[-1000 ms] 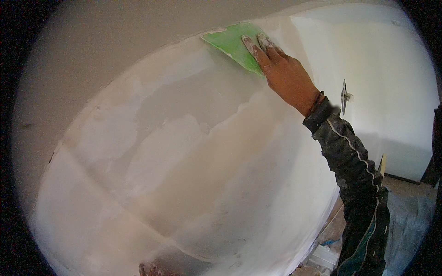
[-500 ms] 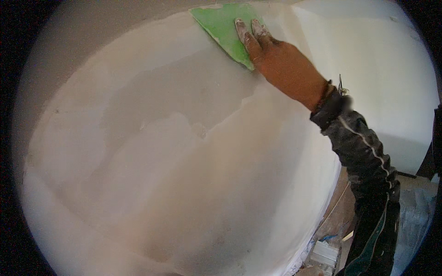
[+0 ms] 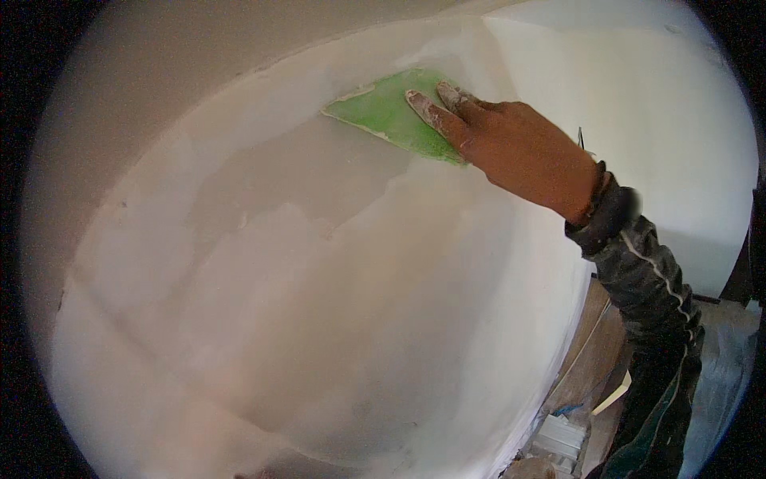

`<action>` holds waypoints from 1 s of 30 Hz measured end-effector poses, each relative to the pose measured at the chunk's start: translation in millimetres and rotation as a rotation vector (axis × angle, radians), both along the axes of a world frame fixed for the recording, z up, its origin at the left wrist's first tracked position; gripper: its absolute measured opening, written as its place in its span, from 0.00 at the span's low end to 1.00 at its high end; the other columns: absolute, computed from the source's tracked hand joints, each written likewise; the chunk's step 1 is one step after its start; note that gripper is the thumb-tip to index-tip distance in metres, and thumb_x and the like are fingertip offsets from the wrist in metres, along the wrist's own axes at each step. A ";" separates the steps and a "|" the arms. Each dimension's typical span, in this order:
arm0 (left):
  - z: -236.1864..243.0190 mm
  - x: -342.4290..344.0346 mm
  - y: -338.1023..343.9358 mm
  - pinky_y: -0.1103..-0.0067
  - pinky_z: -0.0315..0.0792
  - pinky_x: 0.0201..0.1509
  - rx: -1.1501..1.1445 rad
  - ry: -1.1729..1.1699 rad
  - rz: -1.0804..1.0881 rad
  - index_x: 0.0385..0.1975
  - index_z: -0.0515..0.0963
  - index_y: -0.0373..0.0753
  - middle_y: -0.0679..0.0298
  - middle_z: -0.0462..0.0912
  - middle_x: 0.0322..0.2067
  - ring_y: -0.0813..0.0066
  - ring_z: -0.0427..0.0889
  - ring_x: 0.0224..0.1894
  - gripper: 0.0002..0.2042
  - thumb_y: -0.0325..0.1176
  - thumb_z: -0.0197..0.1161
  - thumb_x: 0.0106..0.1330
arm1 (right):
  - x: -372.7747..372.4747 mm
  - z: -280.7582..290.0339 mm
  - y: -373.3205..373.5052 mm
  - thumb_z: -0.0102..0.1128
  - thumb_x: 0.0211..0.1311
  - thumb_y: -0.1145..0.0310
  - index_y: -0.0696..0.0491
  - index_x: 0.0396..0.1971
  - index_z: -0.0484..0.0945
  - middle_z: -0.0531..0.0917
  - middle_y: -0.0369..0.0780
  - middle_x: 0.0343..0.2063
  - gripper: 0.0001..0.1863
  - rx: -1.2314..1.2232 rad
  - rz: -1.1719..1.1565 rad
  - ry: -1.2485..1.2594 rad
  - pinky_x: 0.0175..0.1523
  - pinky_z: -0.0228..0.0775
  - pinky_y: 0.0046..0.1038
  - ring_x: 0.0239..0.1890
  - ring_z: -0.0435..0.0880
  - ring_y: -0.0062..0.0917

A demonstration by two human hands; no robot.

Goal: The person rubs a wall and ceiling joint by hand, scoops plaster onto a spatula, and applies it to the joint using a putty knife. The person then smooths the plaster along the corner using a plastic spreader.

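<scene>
My right hand (image 3: pixel 519 152) reaches in from the lower right in a dark sleeve and grips a green putty spreader (image 3: pixel 391 120). Two fingers, whitened at the tips, lie over the spreader's face; my thumb is hidden. The spreader rests against the wall (image 3: pixel 319 319), which carries pale smoothed filler. A darker grey-beige patch (image 3: pixel 279 176) with an uneven edge lies to the left and below the spreader. Whitish filler clings along the spreader's edges. My left hand is out of the picture.
A beige surface (image 3: pixel 159 72) meets the wall along a curved line at upper left. A white wall (image 3: pixel 654 144) adjoins on the right. Low at the right are white blocks (image 3: pixel 558 439), a brown floor (image 3: pixel 586 351) and bluish plastic sheeting (image 3: pixel 722 391).
My right hand and the green spreader have moved down the wall from its top edge, and slightly right. The spreader now lies more level, and the view has shifted a little.
</scene>
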State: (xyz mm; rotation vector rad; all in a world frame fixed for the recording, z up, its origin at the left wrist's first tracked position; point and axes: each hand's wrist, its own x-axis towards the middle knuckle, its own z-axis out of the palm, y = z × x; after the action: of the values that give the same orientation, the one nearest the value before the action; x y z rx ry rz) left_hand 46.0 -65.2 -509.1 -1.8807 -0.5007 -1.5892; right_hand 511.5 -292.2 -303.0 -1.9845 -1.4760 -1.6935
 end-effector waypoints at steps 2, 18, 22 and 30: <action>26.6 -16.5 0.8 0.50 0.60 0.66 -0.040 0.020 -0.014 0.45 0.73 0.43 0.58 0.76 0.46 0.53 0.72 0.57 0.20 0.53 0.51 0.69 | 0.6 24.7 13.8 0.52 0.60 0.76 0.57 0.67 0.58 0.79 0.52 0.47 0.33 0.086 0.053 -0.037 0.39 0.80 0.36 0.39 0.85 0.39; -19.5 18.0 98.0 0.55 0.62 0.67 -0.184 -0.025 -0.106 0.55 0.70 0.44 0.61 0.77 0.48 0.73 0.74 0.52 0.23 0.55 0.42 0.73 | 92.3 37.9 130.3 0.51 0.61 0.75 0.55 0.66 0.63 0.81 0.48 0.38 0.30 0.268 -0.024 -0.129 0.33 0.81 0.35 0.33 0.85 0.37; -68.4 -19.8 129.6 0.57 0.67 0.63 -0.229 0.050 -0.105 0.52 0.71 0.46 0.64 0.77 0.45 0.73 0.76 0.49 0.19 0.51 0.46 0.73 | 93.3 36.8 126.3 0.50 0.59 0.77 0.54 0.66 0.63 0.81 0.48 0.38 0.32 0.234 -0.013 -0.042 0.36 0.81 0.36 0.34 0.84 0.39; 22.4 80.7 64.8 0.57 0.67 0.62 0.114 0.123 -0.041 0.51 0.71 0.49 0.66 0.78 0.42 0.73 0.77 0.48 0.16 0.50 0.46 0.73 | 101.4 10.5 95.9 0.53 0.55 0.80 0.55 0.66 0.62 0.80 0.49 0.41 0.34 0.055 0.031 0.006 0.39 0.79 0.39 0.35 0.84 0.41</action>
State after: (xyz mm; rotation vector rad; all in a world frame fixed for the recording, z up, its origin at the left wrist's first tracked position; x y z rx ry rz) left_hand 126.8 -0.4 -486.7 -1.8991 -0.3141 -1.4852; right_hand 612.9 -196.3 -292.5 -1.9283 -1.4347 -1.6948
